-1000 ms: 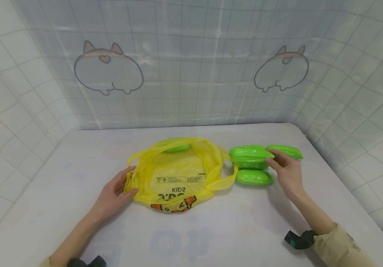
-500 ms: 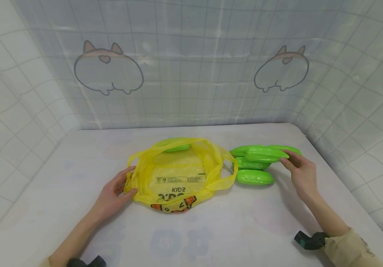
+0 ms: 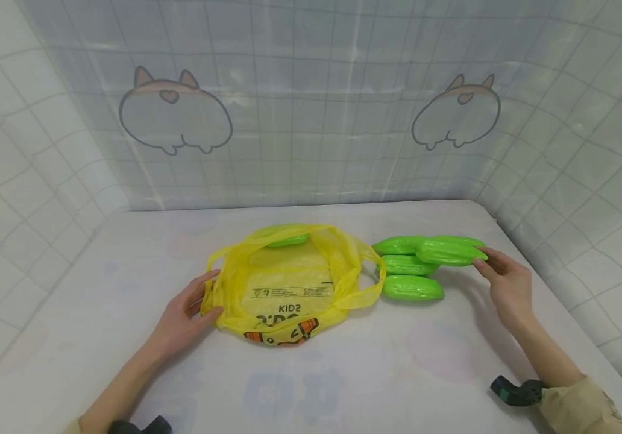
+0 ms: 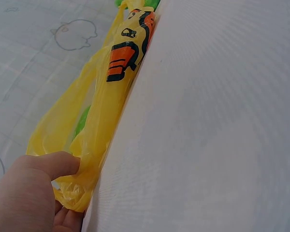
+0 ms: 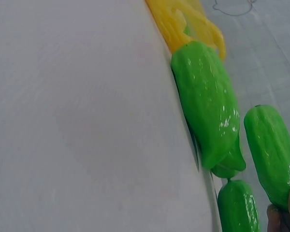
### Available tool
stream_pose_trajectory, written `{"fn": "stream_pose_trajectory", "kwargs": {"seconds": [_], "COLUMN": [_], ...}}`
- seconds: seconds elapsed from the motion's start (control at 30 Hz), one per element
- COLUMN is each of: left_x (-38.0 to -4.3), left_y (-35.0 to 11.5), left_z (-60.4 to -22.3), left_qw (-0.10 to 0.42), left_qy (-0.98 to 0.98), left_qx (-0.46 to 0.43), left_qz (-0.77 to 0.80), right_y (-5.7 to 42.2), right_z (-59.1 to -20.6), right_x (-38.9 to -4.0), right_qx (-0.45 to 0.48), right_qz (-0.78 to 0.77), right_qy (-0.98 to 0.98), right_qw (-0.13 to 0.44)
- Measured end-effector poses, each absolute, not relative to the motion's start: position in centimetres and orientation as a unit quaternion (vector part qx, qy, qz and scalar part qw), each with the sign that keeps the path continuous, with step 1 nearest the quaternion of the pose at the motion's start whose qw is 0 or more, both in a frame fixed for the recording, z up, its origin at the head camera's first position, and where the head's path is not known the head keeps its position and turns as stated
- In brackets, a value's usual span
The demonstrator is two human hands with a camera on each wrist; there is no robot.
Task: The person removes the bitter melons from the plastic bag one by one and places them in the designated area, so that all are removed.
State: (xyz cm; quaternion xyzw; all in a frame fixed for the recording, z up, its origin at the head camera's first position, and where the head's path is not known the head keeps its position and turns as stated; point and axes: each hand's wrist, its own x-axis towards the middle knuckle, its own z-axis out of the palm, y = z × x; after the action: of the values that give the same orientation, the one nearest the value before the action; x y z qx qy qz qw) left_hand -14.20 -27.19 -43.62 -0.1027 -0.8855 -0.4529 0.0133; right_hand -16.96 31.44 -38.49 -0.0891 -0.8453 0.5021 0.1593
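A thin yellow plastic bag [image 3: 289,277] lies with its mouth spread, and a green vegetable [image 3: 289,236] shows at its back edge. My left hand [image 3: 181,319] pinches the bag's left side; in the left wrist view the thumb [image 4: 63,164] presses on the film with fingers under it. My right hand [image 3: 510,292] holds a glossy, ridged green cucumber-like vegetable [image 3: 449,251] by its right end, raised off the table in the right wrist view. Similar vegetables lie right of the bag: a front one [image 3: 413,288], a middle one [image 3: 405,264] and a back one [image 3: 398,244].
Behind the held vegetable lies another green one [image 3: 460,240]. The bag's right handle loop [image 3: 370,295] reaches the vegetables' left ends. Tiled-pattern sheeting [image 3: 311,120] walls the white table [image 3: 343,386] at the back and sides.
My right hand has moved right, drawing the held green vegetable away from above the row, so the ones beneath show more. My left hand and the bag have stayed put.
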Motion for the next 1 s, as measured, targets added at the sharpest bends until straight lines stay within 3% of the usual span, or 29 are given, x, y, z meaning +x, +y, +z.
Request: {"fn": "stream_pose_trajectory", "kwargs": {"seconds": [1.0], "left_x": [-14.2], "left_y": [-27.2], "left_z": [-43.7], "left_qw": [0.011], "left_qy": [-0.886], "left_qx": [-0.101], "left_qz": [-0.453], "right_y": [35.5], "right_z": [-39.5], "right_x": [-16.6], "right_qx": [-0.139], "right_qz": [0.534], "right_qy": [-0.824], "right_qw": [0.125]}}
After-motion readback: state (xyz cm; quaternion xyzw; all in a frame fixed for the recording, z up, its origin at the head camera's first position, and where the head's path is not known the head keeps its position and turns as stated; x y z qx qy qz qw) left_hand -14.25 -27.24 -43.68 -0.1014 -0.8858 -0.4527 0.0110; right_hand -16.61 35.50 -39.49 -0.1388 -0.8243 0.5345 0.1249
